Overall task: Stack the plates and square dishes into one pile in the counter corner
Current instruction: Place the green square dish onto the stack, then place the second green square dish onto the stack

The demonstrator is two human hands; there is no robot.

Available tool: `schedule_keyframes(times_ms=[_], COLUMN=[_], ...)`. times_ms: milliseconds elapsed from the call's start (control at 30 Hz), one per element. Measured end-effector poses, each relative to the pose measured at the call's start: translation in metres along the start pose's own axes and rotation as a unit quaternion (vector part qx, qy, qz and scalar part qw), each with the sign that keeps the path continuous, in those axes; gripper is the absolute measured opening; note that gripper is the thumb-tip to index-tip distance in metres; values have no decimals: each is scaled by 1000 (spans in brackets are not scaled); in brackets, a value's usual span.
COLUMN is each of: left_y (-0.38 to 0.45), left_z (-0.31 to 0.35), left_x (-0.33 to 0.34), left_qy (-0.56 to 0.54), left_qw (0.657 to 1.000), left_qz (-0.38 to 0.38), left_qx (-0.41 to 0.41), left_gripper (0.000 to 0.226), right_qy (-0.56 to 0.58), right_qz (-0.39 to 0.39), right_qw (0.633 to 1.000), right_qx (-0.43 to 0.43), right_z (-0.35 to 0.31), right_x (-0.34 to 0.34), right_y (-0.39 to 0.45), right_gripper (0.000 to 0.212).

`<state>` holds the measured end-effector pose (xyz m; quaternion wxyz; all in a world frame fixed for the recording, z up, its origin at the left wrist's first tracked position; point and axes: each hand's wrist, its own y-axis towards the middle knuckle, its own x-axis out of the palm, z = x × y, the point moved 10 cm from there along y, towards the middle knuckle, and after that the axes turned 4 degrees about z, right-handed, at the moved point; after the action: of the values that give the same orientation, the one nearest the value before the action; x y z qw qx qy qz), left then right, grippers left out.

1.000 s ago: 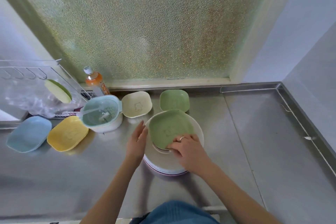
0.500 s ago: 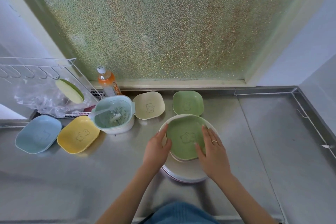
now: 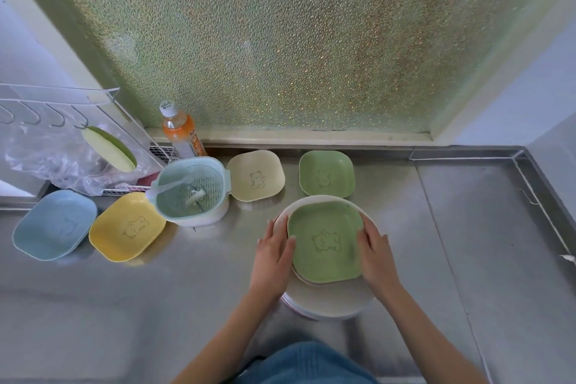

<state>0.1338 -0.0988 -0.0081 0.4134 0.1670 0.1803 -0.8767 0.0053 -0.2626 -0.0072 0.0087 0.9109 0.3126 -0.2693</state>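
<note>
Green dish point(image 3: 325, 243): seated on plate pile point(image 3: 327, 302).
Left hand point(image 3: 271, 259): fingers extended, laid against dish's left edge.
Right hand point(image 3: 377, 259): fingers extended, laid against right edge.

Head view, looking down, close above counter point(image 3: 187, 305)

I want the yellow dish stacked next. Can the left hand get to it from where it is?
Probably yes. The yellow dish lies in the open to the left of the left hand, with only bare counter between them. That hand would first have to leave the pile.
</note>
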Motion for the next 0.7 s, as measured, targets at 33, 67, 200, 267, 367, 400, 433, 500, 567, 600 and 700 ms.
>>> schedule_keyframes(times_ms=[33,67,200,267,367,400,433,500,567,600,700], left_y=[2,3,3,5,20,28,37,51,60,62,64], left_z=[-1,-3,-19,-28,-40,-43,-47,-54,-56,-57,-64], left_x=[-1,-3,-18,-29,-49,-52,-54,-50,-41,-35,-23], left_qy=[0,-7,-78,-71,1,22,38,59,69,64,25], left_qw=[1000,1000,992,989,985,985,986,985,985,985,981], left_qz=[4,9,56,83,112,102,84,46,14,1,-11], left_qx=[-4,-14,-83,-101,-128,-134,-141,-152,-155,-158,-192], left_gripper=[55,53,40,38,37,40,42,44,44,42,30], right_qy=[12,28,45,74,30,-28,-91,-200,-294,-324,-333], right_qz=[6,13,47,43,-1,-28,-64,-147,-211,-231,-219], right_qw=[1000,999,997,994,996,997,993,969,932,917,917], right_qx=[4,17,40,61,89,72,48,7,-21,-31,-31], right_z=[1,4,0,0,12,14,16,24,31,33,34], right_x=[-1,-4,-27,-35,-30,-25,-15,9,29,35,39], right_y=[0,1,28,58,108,121,130,142,147,149,158], right_gripper=[39,38,36,31,29,30,32,38,38,36,26])
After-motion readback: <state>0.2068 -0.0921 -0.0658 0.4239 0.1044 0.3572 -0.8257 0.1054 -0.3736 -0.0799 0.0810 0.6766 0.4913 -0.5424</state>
